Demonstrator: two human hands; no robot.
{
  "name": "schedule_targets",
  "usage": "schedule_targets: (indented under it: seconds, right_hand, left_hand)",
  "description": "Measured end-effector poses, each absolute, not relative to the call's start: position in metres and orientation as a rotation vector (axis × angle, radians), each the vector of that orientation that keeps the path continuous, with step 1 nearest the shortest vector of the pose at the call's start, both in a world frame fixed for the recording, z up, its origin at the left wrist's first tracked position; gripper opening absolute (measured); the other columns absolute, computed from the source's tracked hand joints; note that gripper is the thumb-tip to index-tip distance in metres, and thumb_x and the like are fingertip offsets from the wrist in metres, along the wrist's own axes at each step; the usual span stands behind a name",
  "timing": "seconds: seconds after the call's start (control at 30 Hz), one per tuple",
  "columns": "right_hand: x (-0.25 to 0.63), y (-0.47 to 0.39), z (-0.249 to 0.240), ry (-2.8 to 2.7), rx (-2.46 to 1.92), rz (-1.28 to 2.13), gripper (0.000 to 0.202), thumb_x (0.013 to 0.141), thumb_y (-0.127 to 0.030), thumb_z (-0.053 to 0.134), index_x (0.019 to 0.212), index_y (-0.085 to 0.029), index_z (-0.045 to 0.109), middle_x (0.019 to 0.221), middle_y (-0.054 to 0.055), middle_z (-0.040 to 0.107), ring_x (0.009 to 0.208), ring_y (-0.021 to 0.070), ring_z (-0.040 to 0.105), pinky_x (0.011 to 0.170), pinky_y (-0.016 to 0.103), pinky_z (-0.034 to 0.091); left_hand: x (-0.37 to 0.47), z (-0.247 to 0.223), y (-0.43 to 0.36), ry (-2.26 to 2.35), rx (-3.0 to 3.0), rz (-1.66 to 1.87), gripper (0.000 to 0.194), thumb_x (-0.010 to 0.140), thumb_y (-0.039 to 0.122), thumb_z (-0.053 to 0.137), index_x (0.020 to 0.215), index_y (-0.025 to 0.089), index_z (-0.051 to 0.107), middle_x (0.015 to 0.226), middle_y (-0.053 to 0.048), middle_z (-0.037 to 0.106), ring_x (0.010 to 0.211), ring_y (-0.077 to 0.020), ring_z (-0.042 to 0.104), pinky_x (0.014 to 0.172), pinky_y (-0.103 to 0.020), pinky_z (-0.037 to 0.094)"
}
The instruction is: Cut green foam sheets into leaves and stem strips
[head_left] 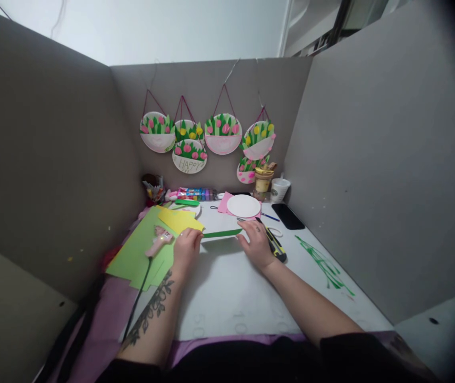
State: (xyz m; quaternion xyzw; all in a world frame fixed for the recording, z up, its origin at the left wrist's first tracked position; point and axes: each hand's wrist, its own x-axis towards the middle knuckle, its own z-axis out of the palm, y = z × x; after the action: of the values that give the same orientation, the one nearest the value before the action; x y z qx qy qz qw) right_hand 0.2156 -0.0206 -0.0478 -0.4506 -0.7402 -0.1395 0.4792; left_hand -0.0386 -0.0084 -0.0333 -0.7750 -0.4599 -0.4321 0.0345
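A narrow green paper strip [222, 233] stretches between my two hands, a little above the white table surface. My left hand [187, 246] is closed on its left end, with the fingertips pinched together. At the other end, my right hand [256, 244] grips the strip between thumb and fingers. A pink glue gun [159, 243] lies on light green paper sheets [132, 255] just left of my left hand. Beside my right hand lies a yellow and black utility knife [277, 246], partly hidden by the hand. Yellow paper [177, 219] rests on the green sheets.
A white paper plate [244, 205] lies on pink paper at the back. Green paper scraps [323, 260] and a black phone [288, 216] are on the right, near a white cup [279, 190]. Several plate crafts [223, 134] with paper flowers hang on the grey partition [211, 80].
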Motion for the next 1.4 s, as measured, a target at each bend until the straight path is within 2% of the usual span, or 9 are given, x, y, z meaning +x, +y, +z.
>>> schedule_targets:
  seconds: [0.1,0.17,0.33,0.43,0.53,0.77,0.9,1.27,1.4]
  right_hand:
    - [0.206,-0.022,-0.049,-1.872,-1.095,-0.304,0.012,0.09,-0.022,0.054,0.095,-0.022,0.065,0.091,0.005,0.068,0.093,0.0219,0.057,0.099,0.043,0.033]
    - [0.205,-0.021,-0.051,-1.875,-1.103,-0.279,0.014,0.091,-0.021,0.053,0.084,-0.023,0.064,0.08,0.002,0.067,0.085,0.0193,0.058,0.1,0.042,0.031]
    - [0.198,-0.029,-0.046,-1.916,-1.133,-0.354,0.016,0.092,-0.018,0.05,0.083,-0.022,0.063,0.077,0.002,0.066,0.084,0.0184,0.056,0.102,0.041,0.029]
    - [0.187,-0.038,-0.04,-2.004,-1.132,-0.399,0.018,0.093,-0.018,0.048,0.084,-0.023,0.064,0.078,0.002,0.065,0.084,0.0179,0.055,0.104,0.041,0.026]
    - [0.179,-0.042,-0.038,-2.053,-1.139,-0.403,0.019,0.093,-0.017,0.048,0.084,-0.023,0.063,0.078,0.002,0.064,0.084,0.0177,0.054,0.106,0.04,0.024]
    - [0.174,-0.044,-0.043,-2.08,-1.14,-0.395,0.013,0.09,-0.017,0.052,0.089,-0.023,0.063,0.087,0.004,0.068,0.097,0.0211,0.054,0.108,0.047,0.018]
    - [0.173,-0.042,-0.046,-2.091,-1.128,-0.339,0.013,0.09,-0.017,0.053,0.084,-0.023,0.063,0.084,0.002,0.069,0.099,0.0207,0.055,0.11,0.05,0.013]
    - [0.204,-0.029,-0.048,-1.912,-1.211,-0.226,0.015,0.086,-0.016,0.056,0.076,-0.023,0.064,0.079,0.002,0.07,0.095,0.0205,0.06,0.108,0.047,0.017]
    - [0.203,-0.029,-0.048,-1.93,-1.203,-0.224,0.016,0.086,-0.015,0.055,0.075,-0.023,0.064,0.077,0.001,0.069,0.096,0.0201,0.06,0.108,0.048,0.017]
  left_hand:
    - [-0.033,-0.037,-0.009,-1.37,-2.44,-1.307,0.022,0.093,0.027,0.047,0.08,0.02,0.063,0.079,-0.004,0.061,0.076,-0.0178,0.057,0.07,-0.03,0.044]
    - [-0.032,-0.038,-0.009,-1.35,-2.43,-1.338,0.021,0.093,0.027,0.047,0.086,0.02,0.065,0.085,-0.005,0.063,0.08,-0.0178,0.058,0.073,-0.03,0.046]
    - [-0.023,-0.032,-0.019,-1.246,-2.298,-1.32,0.028,0.086,0.032,0.06,0.112,0.023,0.064,0.111,-0.01,0.062,0.104,-0.0241,0.055,0.091,-0.041,0.041]
    - [-0.013,-0.027,-0.028,-1.166,-2.408,-1.138,0.014,0.087,0.028,0.059,0.098,0.027,0.069,0.1,-0.006,0.068,0.104,-0.0233,0.056,0.097,-0.045,0.034]
    - [-0.008,-0.026,-0.032,-1.167,-2.464,-1.044,0.013,0.089,0.025,0.056,0.083,0.026,0.068,0.088,-0.003,0.069,0.103,-0.0218,0.057,0.101,-0.049,0.026]
    - [-0.005,-0.028,-0.031,-1.137,-2.483,-1.002,0.013,0.091,0.022,0.053,0.083,0.024,0.064,0.087,-0.002,0.069,0.101,-0.0198,0.057,0.099,-0.046,0.027]
    - [-0.003,-0.028,-0.032,-1.112,-2.502,-0.974,0.011,0.09,0.022,0.055,0.084,0.023,0.064,0.088,-0.002,0.069,0.098,-0.0196,0.056,0.096,-0.043,0.03]
    - [-0.031,-0.028,-0.014,-1.366,-2.349,-1.165,0.018,0.09,0.027,0.053,0.079,0.021,0.065,0.085,-0.005,0.068,0.089,-0.0213,0.058,0.086,-0.039,0.037]
    - [-0.03,-0.033,-0.012,-1.377,-2.394,-1.27,0.015,0.089,0.031,0.056,0.094,0.02,0.066,0.098,-0.008,0.068,0.095,-0.022,0.059,0.088,-0.038,0.04]
